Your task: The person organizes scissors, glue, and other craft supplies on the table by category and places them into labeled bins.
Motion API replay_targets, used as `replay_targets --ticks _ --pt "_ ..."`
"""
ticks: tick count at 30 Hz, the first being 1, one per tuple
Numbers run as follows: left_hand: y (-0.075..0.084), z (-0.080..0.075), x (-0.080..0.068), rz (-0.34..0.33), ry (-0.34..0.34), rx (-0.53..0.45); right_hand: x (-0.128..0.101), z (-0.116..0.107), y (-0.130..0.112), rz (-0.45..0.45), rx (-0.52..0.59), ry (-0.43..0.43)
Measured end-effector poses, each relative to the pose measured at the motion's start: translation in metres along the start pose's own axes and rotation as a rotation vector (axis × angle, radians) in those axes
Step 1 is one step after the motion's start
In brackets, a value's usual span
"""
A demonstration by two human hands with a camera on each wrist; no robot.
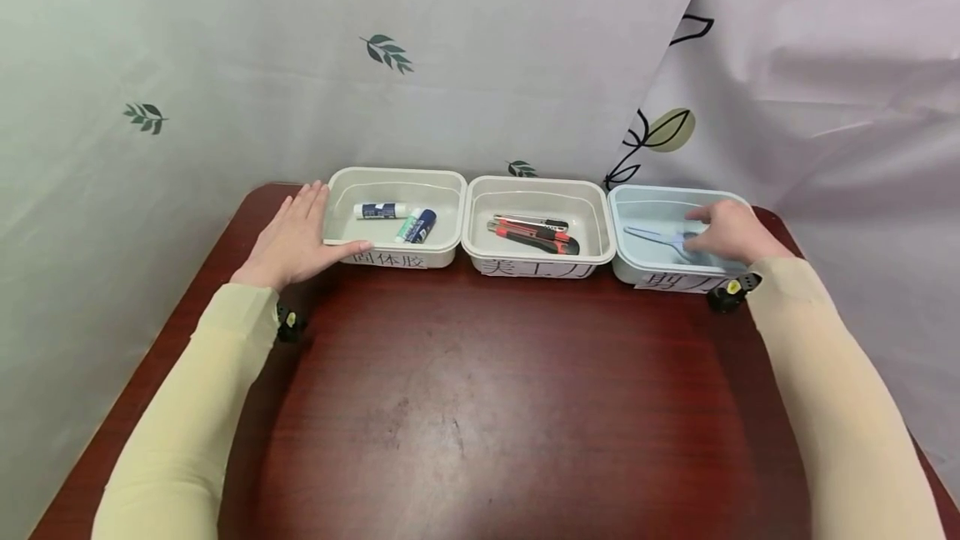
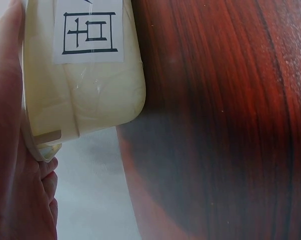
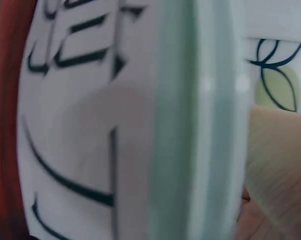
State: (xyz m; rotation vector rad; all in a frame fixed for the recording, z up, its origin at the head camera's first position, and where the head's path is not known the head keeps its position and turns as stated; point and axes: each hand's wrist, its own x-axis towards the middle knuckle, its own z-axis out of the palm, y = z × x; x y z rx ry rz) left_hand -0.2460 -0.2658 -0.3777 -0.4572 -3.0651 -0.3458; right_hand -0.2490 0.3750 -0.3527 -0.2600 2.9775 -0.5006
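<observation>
Dark red wood forms the table [image 1: 480,407] on which three labelled tubs stand in a row against a leaf-print curtain [image 1: 225,48]. A person's left hand [image 1: 292,236] lies flat on the table, fingers straight and together, thumb along the front corner of the left tub [image 1: 450,190]; the left wrist view shows the palm against that tub's cream wall, beside its paper label [image 2: 89,31]. Two glue sticks [image 1: 397,217] lie inside. The middle tub [image 1: 480,211] holds utility knives [image 1: 534,235] (one red and black). The right hand [image 1: 726,230] reaches into the pale blue right tub [image 1: 637,202], fingers bent down over the blue scissors [image 1: 660,238] on its floor; whether they grip the scissors cannot be told. The right wrist view shows only that tub's rim, blurred, and its label [image 3: 70,125].
</observation>
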Motion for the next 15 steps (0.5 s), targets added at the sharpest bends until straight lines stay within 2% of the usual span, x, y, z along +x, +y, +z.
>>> replay_targets --ticks 3,7,11,15 --pt "-0.001 -0.001 0.000 0.000 0.000 0.002 -0.004 -0.008 -0.008 0.022 0.058 0.028" --pt "-0.001 0.000 0.001 0.000 0.000 0.001 -0.010 -0.020 -0.019 0.036 0.117 0.113" --pt "-0.002 0.000 0.000 -0.004 -0.008 -0.011 -0.013 -0.029 -0.030 0.031 0.130 0.209" --pt "0.001 -0.001 0.001 -0.001 0.012 -0.041 -0.017 -0.033 -0.042 0.027 0.143 0.271"
